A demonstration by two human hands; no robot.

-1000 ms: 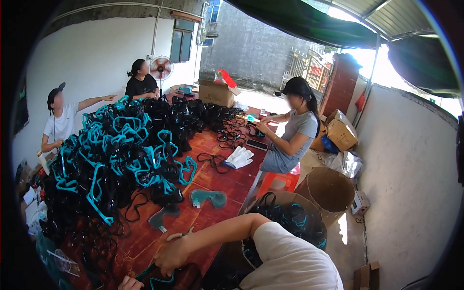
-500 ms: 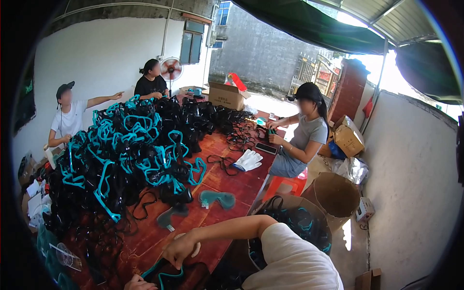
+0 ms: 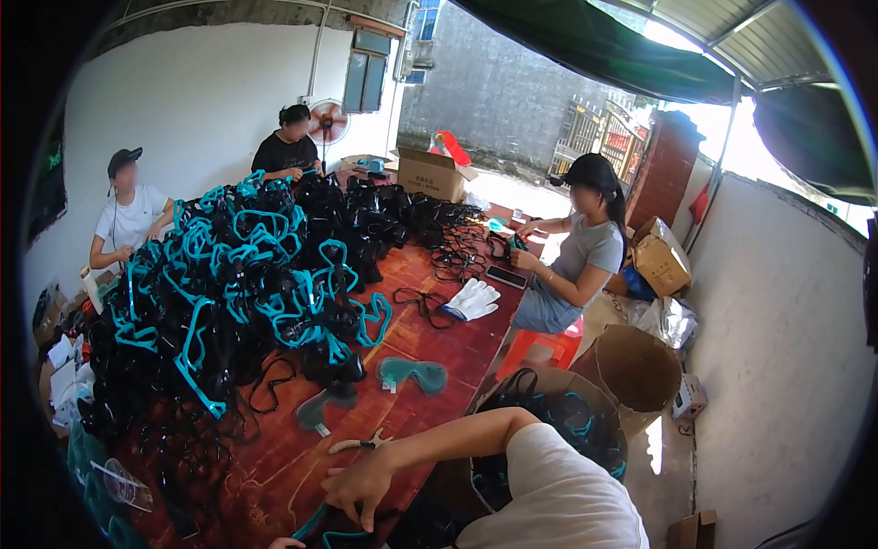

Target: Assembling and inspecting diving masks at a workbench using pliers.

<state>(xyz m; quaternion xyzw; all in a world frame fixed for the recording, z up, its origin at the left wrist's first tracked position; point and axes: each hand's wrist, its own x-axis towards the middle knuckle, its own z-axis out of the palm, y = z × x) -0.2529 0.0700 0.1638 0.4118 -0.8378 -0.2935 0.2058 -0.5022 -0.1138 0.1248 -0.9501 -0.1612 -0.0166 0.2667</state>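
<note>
My right hand [image 3: 358, 485] reaches in from the lower right, its fingers curled down and closed on a teal-edged black goggle frame [image 3: 313, 522] at the table's near edge. Only a sliver of my left hand [image 3: 287, 543] shows at the lower edge, beside the teal strip; its grip is hidden. Just beyond my right wrist lies a small tool with pale handles [image 3: 347, 446], its kind unclear. Two clear goggle lenses, one greyish [image 3: 324, 406] and one teal-tinted [image 3: 413, 375], lie farther off on the red table [image 3: 274, 471].
A big heap of black and teal goggles [image 3: 242, 265] covers the table's left and middle. A white glove [image 3: 473, 300] and a phone [image 3: 506, 277] lie near a seated co-worker [image 3: 585, 247]. Two others sit behind the heap. Beside my right arm stands a bin of goggles [image 3: 549, 421].
My right hand has shifted slightly right and down, uncovering more of the pale-handled tool. My left hand has sunk mostly out of view. The co-worker at far left has drawn in an outstretched arm.
</note>
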